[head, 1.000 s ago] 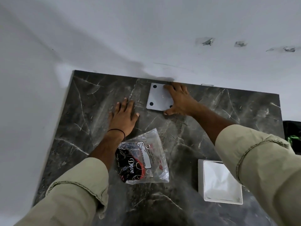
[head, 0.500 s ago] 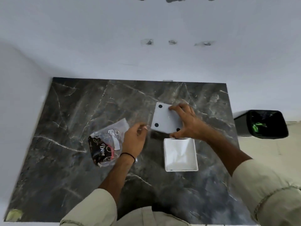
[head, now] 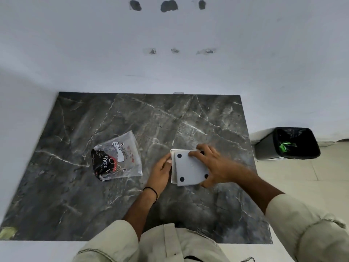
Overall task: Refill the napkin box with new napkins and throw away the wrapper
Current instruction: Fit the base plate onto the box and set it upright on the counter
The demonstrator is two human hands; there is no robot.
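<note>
Fingers: my left hand [head: 160, 172] curls its fingertips against the left wall of the box [head: 172, 167], bracing it rather than gripping; my right hand [head: 213, 165] holds the base plate [head: 189, 170], fingers spread over its far corner and thumb under its near edge. Half a second ago the plate was in the air beyond the open box; now it lies over the opening, skewed and overhanging the near rim, not yet seated. I judge the napkins are in and closing is the step in hand.

Left to right: the wrapper [head: 118, 156] lies flattened on the table [head: 188, 118], near my left hand but apart from it, not yet discarded. The bin [head: 290, 143] stands on the floor off the table's right edge, open. Nothing lies between; only the plate's skew hinders seating.
</note>
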